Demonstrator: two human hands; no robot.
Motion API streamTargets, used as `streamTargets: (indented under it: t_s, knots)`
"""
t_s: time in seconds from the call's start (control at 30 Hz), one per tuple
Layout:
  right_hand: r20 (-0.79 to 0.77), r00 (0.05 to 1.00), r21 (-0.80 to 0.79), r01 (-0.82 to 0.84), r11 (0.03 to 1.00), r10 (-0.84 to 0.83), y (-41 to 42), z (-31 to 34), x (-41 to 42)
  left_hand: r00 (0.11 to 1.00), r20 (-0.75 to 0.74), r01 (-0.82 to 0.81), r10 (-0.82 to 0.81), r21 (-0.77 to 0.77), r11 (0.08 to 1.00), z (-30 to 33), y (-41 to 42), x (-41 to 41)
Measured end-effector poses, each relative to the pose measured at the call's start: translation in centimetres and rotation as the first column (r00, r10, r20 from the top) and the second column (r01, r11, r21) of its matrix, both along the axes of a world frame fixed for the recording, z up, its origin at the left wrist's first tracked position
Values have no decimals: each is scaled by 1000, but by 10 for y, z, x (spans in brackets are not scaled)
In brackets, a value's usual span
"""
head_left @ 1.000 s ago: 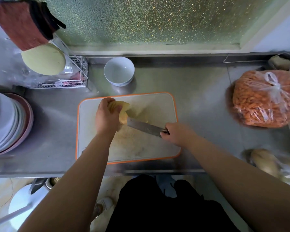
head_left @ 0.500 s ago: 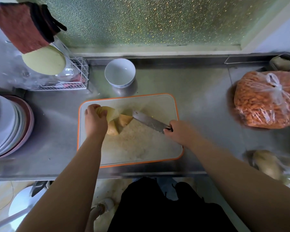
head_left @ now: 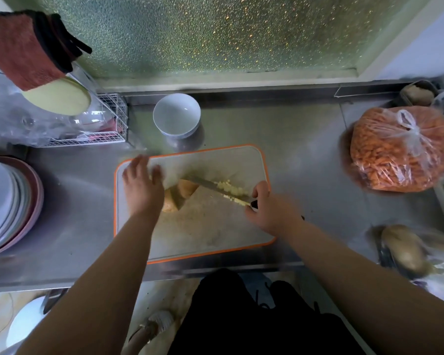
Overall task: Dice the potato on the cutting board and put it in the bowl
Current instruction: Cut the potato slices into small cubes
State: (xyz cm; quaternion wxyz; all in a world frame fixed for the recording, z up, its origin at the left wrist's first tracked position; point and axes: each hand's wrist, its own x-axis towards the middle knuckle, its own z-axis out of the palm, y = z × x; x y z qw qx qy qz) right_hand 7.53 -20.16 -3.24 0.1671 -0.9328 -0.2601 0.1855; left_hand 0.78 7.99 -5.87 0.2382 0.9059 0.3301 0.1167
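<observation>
Cutting board (head_left: 215, 234), white with an orange rim, lies near the front edge of the steel worktop (head_left: 305, 155), about mid-width. Two large potato pieces (head_left: 182, 193) sit on the board's left-centre, cut faces showing, partly covered by the left hand.

Left hand (head_left: 143, 185): over the board's back-left corner, fingers spread apart and extended, palm down. It grips nothing. Heavy motion blur, so contact with the board or the potato pieces cannot be told.

Right hand (head_left: 267, 211): at the board's right edge, closed around the knife's dark handle. Knife (head_left: 210, 185) blade runs diagonally from that hand toward the board's centre, its tip beside the potato pieces. Small pale diced potato bits (head_left: 231, 190) lie along the blade's upper face, near the handle end. Whether the blade rests on the board or is raised is not clear.

Bowl (head_left: 177, 115): white, upright, on the worktop just behind the board's back edge, near the rear wall. Nothing visible inside it.

Other items: wire rack (head_left: 108, 129) at back left; stack of plates (head_left: 8, 201) at the left edge; tied bag of orange contents (head_left: 402, 152) toward the right edge.
</observation>
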Motion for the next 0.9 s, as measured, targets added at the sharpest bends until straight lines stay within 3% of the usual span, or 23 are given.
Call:
streamTargets:
  t_s: [0.07,0.13,0.23,0.3,0.47,0.9]
  knots:
    - [35,999,-14,-41,999,41,-4,-1,-4,939,44,333,-341,133,934,11,-35,5]
    - [51,998,-34,-44,998,46,-7,-2,-8,740,-155,672,-655,134,728,19,-68,9]
    - [63,997,-46,-35,998,38,-9,-3,-13,434,-455,874,-778,1,487,21,-101,15]
    - [57,998,-35,-10,999,12,-9,-3,-16,361,-522,906,-773,-1,424,19,-115,20]
    - [114,993,38,28,999,-32,-16,-8,-22,325,-607,924,-725,41,380,10,-132,32]
    - [287,953,-64,117,991,-94,-60,-12,-26,411,-677,874,-611,101,476,0,-106,50]
